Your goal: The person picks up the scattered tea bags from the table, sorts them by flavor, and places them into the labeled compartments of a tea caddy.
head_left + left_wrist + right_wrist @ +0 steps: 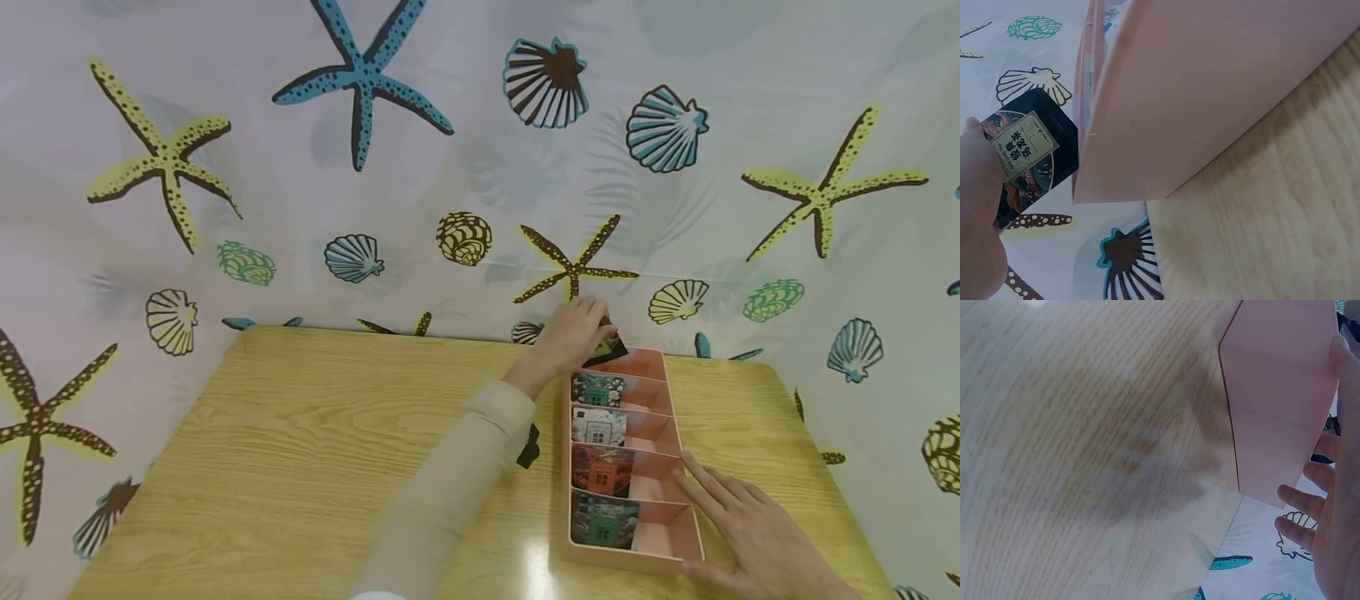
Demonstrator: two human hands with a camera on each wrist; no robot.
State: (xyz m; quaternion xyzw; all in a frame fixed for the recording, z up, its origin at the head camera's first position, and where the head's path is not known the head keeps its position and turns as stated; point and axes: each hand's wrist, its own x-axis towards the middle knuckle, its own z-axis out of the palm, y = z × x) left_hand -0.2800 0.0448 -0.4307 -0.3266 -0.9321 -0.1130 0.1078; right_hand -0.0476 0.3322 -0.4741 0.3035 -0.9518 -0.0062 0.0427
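My left hand [570,337] pinches a dark oolong tea packet [1029,147] over the farthest compartment of a pink divided box [663,540]. In the left wrist view the packet's pale label faces the camera, and one corner is at the box's edge. Several tea packets lie in the other compartments: a green-labelled one [603,523] nearest, then a red one [602,472], a white one [598,426] and a dark floral one [597,389]. Beside the box's near right corner, my right hand [761,533] rests with fingers extended, its fingertips touching the side.
A wooden table [322,433] carries the box on its right part. Partly hidden by the left sleeve, a small black object [529,447] lies left of the box. Behind the table hangs a cloth [420,183] printed with starfish and shells.
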